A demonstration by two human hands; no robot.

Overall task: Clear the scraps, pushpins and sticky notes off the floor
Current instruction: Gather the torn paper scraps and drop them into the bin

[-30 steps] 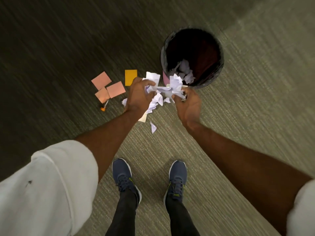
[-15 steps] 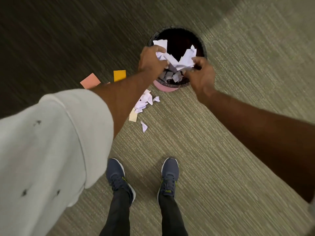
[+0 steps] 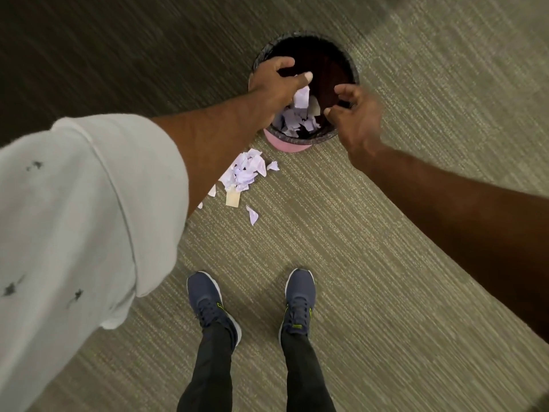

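Note:
A round dark waste bin [image 3: 347,62] with a pink base stands on the carpet ahead of me. Both hands hover over its mouth. My left hand [image 3: 274,84] has its fingers spread, and a white scrap [image 3: 301,96] falls just below it. My right hand [image 3: 356,114] is open, fingers loosely curled, holding nothing. White paper scraps [image 3: 294,121] lie inside the bin. A heap of torn white scraps [image 3: 246,172] sits on the floor just left of the bin, with a cream sticky note [image 3: 233,199] and a lone scrap [image 3: 252,215] nearer me. My left arm hides the floor further left.
My two dark blue shoes [image 3: 208,301] [image 3: 298,298] stand on the striped beige carpet below the heap. The carpet turns darker along the far left.
Both hands carried a bundle of scraps from the floor up over the bin and let it go. The scraps now lie in the bin, and the coloured sticky notes are hidden behind my left arm.

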